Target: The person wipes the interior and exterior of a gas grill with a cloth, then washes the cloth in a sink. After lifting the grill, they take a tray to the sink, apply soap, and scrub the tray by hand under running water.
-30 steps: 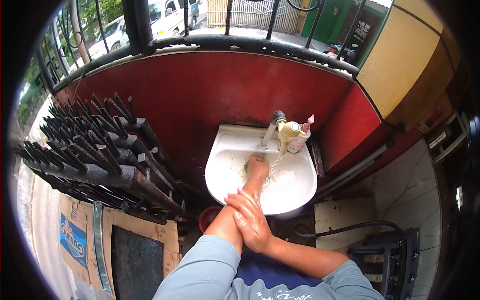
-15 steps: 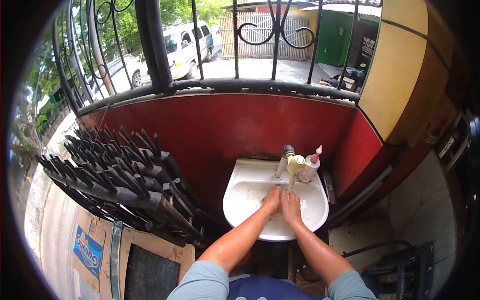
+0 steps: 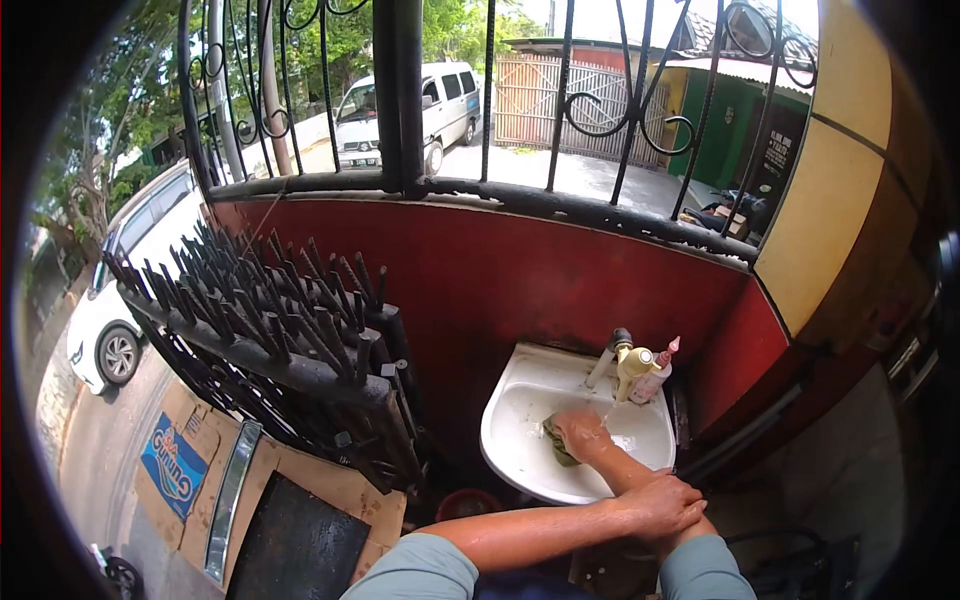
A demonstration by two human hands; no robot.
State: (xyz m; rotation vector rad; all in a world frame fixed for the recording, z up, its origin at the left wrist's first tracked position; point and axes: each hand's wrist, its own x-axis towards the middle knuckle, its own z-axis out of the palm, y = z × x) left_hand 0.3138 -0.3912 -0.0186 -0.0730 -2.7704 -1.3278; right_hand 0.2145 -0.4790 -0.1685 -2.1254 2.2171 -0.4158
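Note:
My left hand [image 3: 668, 508] is wrapped around my right forearm near the sleeve. My right hand [image 3: 585, 436] is low in the white sink [image 3: 508, 440], slightly smeared, with its fingers over a crumpled green cloth or scrubbing pad [image 3: 558, 445]; its exact kind is not clear. Water runs from the cream tap [image 3: 634, 365] down beside my right wrist. Both forearms look wet. A clear bottle with a pink nozzle [image 3: 652, 380] stands on the sink's rim behind the tap.
Left of the sink stands a stack of black metal bars with upright spikes [image 3: 270, 330]. Cardboard [image 3: 345, 500] and a dark flat sheet [image 3: 300, 545] lie below it. A red wall [image 3: 460, 270] topped by a black railing [image 3: 480, 190] rises behind. Outside are a van [image 3: 410, 110] and a white car [image 3: 120, 300].
My left hand has left the tap area and moved onto my right forearm. My right hand has gone lower into the basin, where the green thing now shows. The view has turned left.

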